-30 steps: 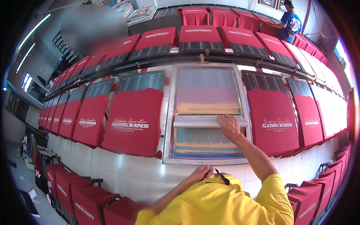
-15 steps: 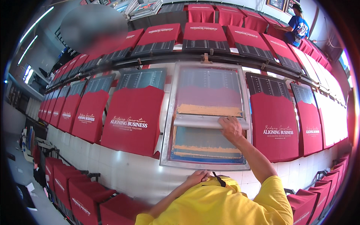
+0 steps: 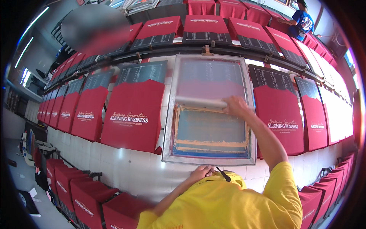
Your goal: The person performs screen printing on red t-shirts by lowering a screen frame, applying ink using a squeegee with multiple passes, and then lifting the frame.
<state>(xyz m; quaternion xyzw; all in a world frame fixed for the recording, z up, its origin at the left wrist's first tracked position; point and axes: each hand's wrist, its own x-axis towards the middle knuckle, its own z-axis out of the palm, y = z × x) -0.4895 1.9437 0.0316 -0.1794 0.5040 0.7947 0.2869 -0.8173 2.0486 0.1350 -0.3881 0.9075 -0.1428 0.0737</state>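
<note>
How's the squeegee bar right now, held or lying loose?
Held: the right hand curls over the squeegee bar, toward its right side.

Around me, deep red shirts [image 3: 131, 101] printed in white, dark boards [image 3: 143, 72] ruled with white ticks; a silver frame [image 3: 207, 160], its mesh [image 3: 209, 125] lilac up top, grey-blue below, streaked tan; squeegee [image 3: 198, 102] pale grey, near person's top [image 3: 232, 202] bright yellow, floor [image 3: 85, 149] white
</note>
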